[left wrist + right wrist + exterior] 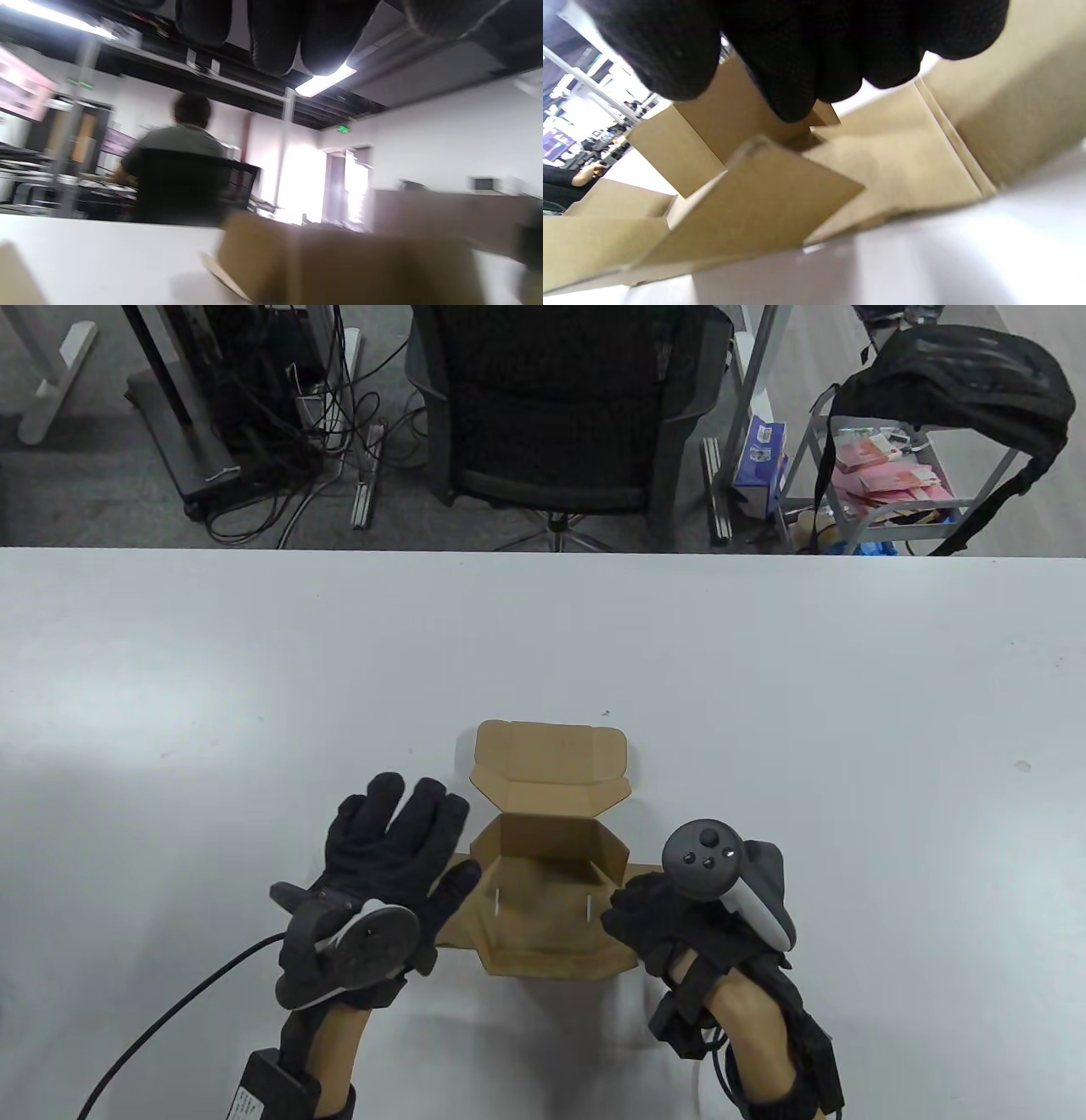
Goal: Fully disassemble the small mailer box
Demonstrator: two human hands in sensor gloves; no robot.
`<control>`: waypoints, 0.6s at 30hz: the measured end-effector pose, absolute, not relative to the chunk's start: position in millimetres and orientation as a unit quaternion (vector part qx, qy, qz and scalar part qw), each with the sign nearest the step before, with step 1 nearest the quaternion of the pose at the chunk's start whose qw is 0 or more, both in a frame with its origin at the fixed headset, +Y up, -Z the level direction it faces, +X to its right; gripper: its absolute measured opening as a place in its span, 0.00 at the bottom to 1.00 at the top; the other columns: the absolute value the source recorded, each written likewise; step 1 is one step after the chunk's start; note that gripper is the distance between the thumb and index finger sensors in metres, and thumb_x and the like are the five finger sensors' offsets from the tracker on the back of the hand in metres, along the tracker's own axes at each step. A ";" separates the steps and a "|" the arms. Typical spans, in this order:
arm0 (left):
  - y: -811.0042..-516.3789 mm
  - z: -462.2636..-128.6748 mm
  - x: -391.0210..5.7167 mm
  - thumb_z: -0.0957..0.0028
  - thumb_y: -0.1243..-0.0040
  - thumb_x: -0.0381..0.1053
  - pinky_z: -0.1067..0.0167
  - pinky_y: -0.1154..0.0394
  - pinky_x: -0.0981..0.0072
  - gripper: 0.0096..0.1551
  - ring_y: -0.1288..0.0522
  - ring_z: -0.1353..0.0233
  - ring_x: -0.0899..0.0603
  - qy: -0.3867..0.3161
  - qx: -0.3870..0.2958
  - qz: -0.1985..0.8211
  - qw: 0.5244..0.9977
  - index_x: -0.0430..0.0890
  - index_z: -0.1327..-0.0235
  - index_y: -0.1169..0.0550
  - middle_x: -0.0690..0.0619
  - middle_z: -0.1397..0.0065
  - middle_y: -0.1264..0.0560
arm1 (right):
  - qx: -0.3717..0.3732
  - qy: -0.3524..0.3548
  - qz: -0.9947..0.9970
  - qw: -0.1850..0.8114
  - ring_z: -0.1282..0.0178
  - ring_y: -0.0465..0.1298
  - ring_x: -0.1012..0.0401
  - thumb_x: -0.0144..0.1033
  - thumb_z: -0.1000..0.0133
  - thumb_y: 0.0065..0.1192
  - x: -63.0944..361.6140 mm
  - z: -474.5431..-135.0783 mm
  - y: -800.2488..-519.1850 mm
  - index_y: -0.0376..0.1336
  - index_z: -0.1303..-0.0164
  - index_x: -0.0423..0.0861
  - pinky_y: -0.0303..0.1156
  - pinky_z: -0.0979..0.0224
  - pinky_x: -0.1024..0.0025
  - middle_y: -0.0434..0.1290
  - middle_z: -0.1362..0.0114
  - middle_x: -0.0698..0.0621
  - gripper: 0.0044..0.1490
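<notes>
Although the mailer box lies in plain sight near the front edge of the white table, partly unfolded with its lid laid back, its right wall is covered by the right hand, whose curled fingers press on that cardboard panel. The left hand is spread flat, fingers splayed, just left of the box; its thumb overlaps the box's left flap, though contact cannot be told. The left wrist view is blurred, the box only a brown smear.
</notes>
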State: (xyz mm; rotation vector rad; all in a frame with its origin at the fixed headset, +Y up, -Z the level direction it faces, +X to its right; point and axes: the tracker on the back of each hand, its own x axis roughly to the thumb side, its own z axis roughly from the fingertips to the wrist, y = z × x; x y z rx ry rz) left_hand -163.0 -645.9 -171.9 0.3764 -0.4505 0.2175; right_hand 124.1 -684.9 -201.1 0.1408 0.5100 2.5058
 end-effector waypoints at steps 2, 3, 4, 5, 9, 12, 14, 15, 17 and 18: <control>-655.9 -175.1 -148.1 0.53 0.43 0.70 0.23 0.46 0.34 0.37 0.43 0.15 0.38 -0.248 0.130 0.083 0.956 0.61 0.29 0.27 0.60 0.18 0.33 | 0.083 0.163 0.941 0.285 0.36 0.68 0.40 0.47 0.59 0.73 117.9 -196.9 -679.1 0.73 0.47 0.41 0.65 0.38 0.45 0.71 0.31 0.40 0.34; -661.8 -178.1 -143.4 0.53 0.42 0.69 0.23 0.47 0.34 0.36 0.44 0.15 0.38 -0.254 0.097 0.066 0.960 0.61 0.29 0.27 0.60 0.18 0.34 | 0.101 0.161 0.940 0.283 0.35 0.68 0.41 0.46 0.59 0.74 114.0 -195.7 -678.1 0.73 0.45 0.42 0.64 0.37 0.46 0.70 0.30 0.40 0.34; -666.1 -179.9 -140.9 0.53 0.42 0.68 0.23 0.48 0.35 0.35 0.45 0.15 0.39 -0.253 0.074 0.051 0.963 0.61 0.29 0.27 0.61 0.17 0.35 | 0.119 0.160 0.940 0.278 0.34 0.67 0.41 0.46 0.59 0.75 110.3 -194.9 -677.8 0.72 0.44 0.43 0.63 0.37 0.46 0.69 0.30 0.42 0.35; -671.2 -182.0 -139.4 0.53 0.41 0.68 0.23 0.47 0.35 0.36 0.45 0.14 0.39 -0.250 0.054 0.035 0.966 0.62 0.29 0.27 0.61 0.17 0.35 | 0.147 0.149 0.941 0.266 0.34 0.66 0.42 0.45 0.60 0.75 104.9 -193.8 -677.6 0.71 0.43 0.44 0.63 0.36 0.47 0.68 0.29 0.42 0.35; -680.1 -187.6 -141.6 0.54 0.38 0.68 0.23 0.47 0.34 0.38 0.47 0.14 0.38 -0.243 -0.017 0.034 0.969 0.63 0.27 0.29 0.61 0.16 0.38 | 0.217 0.167 0.947 0.167 0.25 0.55 0.46 0.45 0.60 0.76 91.4 -188.3 -683.9 0.59 0.32 0.53 0.55 0.27 0.49 0.53 0.20 0.52 0.45; -685.2 -190.0 -144.5 0.56 0.35 0.70 0.23 0.49 0.33 0.46 0.51 0.13 0.36 -0.238 -0.081 0.048 0.967 0.63 0.22 0.36 0.60 0.13 0.46 | 0.218 0.182 0.947 0.150 0.19 0.45 0.47 0.46 0.62 0.78 88.3 -188.9 -691.8 0.53 0.29 0.56 0.50 0.23 0.47 0.44 0.17 0.57 0.53; -689.9 -191.1 -144.8 0.57 0.33 0.72 0.22 0.52 0.32 0.51 0.56 0.13 0.35 -0.233 -0.125 0.048 0.963 0.64 0.20 0.41 0.60 0.12 0.53 | 0.215 0.198 0.945 0.145 0.17 0.40 0.47 0.48 0.62 0.78 88.4 -190.3 -697.9 0.50 0.28 0.57 0.46 0.21 0.46 0.39 0.17 0.58 0.56; -692.4 -191.5 -144.2 0.58 0.33 0.73 0.23 0.52 0.32 0.53 0.57 0.14 0.34 -0.232 -0.141 0.045 0.961 0.65 0.20 0.43 0.60 0.12 0.56 | 0.211 0.204 0.946 0.138 0.17 0.37 0.48 0.49 0.63 0.79 88.8 -190.9 -700.9 0.48 0.27 0.58 0.44 0.20 0.45 0.36 0.17 0.59 0.57; -697.4 -192.2 -142.2 0.59 0.33 0.74 0.23 0.50 0.34 0.56 0.59 0.14 0.34 -0.228 -0.175 0.038 0.957 0.65 0.20 0.47 0.61 0.13 0.62 | 0.199 0.212 0.949 0.120 0.16 0.33 0.49 0.51 0.65 0.79 89.2 -193.1 -707.9 0.46 0.27 0.60 0.40 0.19 0.43 0.32 0.17 0.58 0.60; -700.5 -192.8 -141.3 0.59 0.34 0.74 0.23 0.49 0.35 0.57 0.59 0.14 0.34 -0.226 -0.191 0.039 0.954 0.65 0.20 0.49 0.61 0.14 0.64 | 0.195 0.221 0.949 0.110 0.16 0.30 0.50 0.52 0.66 0.80 89.3 -194.8 -712.4 0.45 0.27 0.61 0.38 0.18 0.42 0.30 0.18 0.58 0.62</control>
